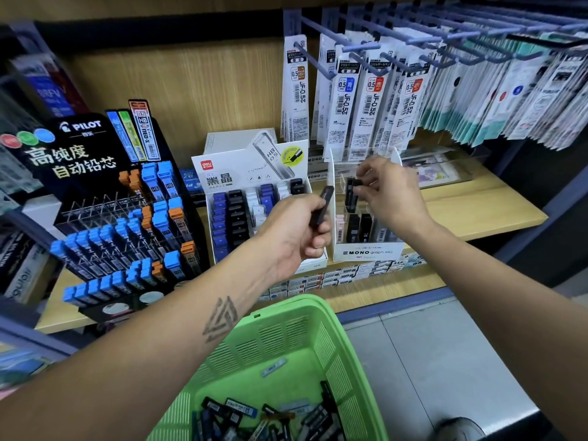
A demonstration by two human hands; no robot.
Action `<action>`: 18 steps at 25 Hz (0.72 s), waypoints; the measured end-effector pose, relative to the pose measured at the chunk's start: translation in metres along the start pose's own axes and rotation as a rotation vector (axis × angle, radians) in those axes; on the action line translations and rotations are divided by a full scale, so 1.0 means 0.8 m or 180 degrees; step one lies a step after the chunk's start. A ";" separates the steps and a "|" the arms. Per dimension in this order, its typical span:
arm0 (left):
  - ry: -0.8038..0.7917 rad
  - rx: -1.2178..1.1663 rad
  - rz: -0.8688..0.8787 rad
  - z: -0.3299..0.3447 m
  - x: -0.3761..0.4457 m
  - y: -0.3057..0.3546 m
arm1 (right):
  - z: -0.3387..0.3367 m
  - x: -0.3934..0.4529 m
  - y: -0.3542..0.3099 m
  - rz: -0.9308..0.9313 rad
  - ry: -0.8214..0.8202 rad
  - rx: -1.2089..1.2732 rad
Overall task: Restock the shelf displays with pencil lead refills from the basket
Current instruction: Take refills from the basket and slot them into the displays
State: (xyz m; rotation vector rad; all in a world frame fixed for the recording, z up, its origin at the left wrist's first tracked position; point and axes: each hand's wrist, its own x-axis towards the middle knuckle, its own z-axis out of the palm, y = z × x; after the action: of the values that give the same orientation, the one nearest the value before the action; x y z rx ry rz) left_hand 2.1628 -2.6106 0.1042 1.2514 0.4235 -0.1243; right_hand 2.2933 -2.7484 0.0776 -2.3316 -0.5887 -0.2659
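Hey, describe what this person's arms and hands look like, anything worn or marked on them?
Both forearms are bare, with no sleeves, gloves, watch or rings in view. The left forearm carries a dark tattoo of interlocking triangle outlines. The right forearm shows no markings.

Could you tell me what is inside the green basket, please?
The green basket holds a loose heap of pencil lead refill cases, mostly dark, with one pale case lying apart. The frame's bottom edge cuts off the rest, and lower layers are covered.

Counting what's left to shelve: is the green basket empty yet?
Not empty. Lead refill cases are heaped loosely on the floor of the green basket.
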 end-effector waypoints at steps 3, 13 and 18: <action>0.0097 0.0176 0.0227 0.004 -0.001 -0.003 | 0.006 -0.003 0.003 -0.0147 -0.0025 -0.0038; 0.0209 0.0286 0.0528 0.009 -0.006 -0.003 | -0.040 -0.019 -0.043 0.0206 -0.1103 0.2161; 0.0524 -0.0190 0.0674 0.003 -0.007 0.005 | -0.050 -0.031 -0.034 0.0220 -0.1203 0.2081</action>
State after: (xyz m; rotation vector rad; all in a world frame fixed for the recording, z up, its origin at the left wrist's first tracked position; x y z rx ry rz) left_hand 2.1593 -2.6121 0.1101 1.2441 0.4306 0.1713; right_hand 2.2574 -2.7671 0.1142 -1.7585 -0.6531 0.3635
